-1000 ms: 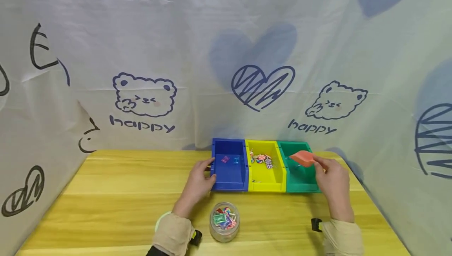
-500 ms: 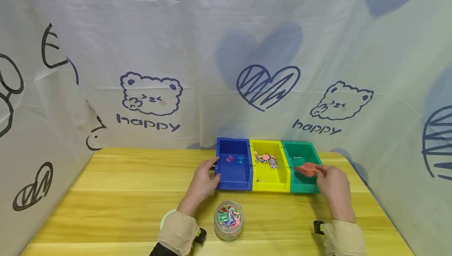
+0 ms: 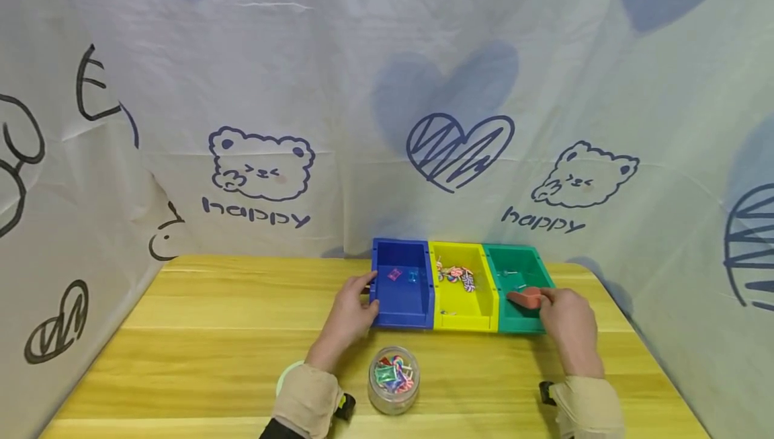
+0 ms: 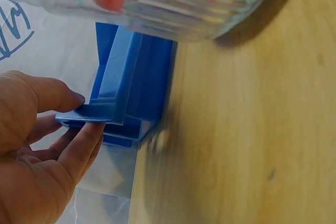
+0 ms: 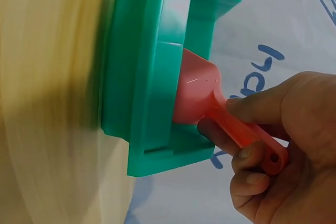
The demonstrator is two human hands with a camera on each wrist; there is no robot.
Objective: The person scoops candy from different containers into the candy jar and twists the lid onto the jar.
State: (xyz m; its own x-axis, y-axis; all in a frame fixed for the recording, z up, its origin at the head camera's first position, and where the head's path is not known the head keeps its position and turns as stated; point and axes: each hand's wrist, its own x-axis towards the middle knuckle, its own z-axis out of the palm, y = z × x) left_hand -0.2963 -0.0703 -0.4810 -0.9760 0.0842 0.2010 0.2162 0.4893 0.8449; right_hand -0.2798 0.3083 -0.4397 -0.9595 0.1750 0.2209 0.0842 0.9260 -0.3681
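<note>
My right hand (image 3: 570, 321) grips the handle of a red scoop (image 5: 199, 87), whose bowl dips inside the green bin (image 5: 152, 77). Two small pale-sticked pieces lie in that bin in the head view. With thumb above and fingers below, my left hand (image 4: 44, 145) pinches the side rim of the blue bin (image 4: 118, 77). Pink and blue wrapped candies (image 3: 394, 274) lie in the blue bin. Between these two bins stands the yellow bin (image 3: 465, 321), holding several swirl lollipops (image 3: 457, 273).
A clear glass jar (image 3: 393, 402) of mixed candies stands in front of the bins, near my left forearm. A pale green round thing (image 3: 284, 375) is partly hidden by my left sleeve. The bins sit by the wooden table's (image 3: 242, 331) back edge, before a white curtain (image 3: 363, 89).
The scoop has come down from above the green bin into it, and a second small piece now shows there. My left hand stays on the blue bin. The head view has shifted slightly.
</note>
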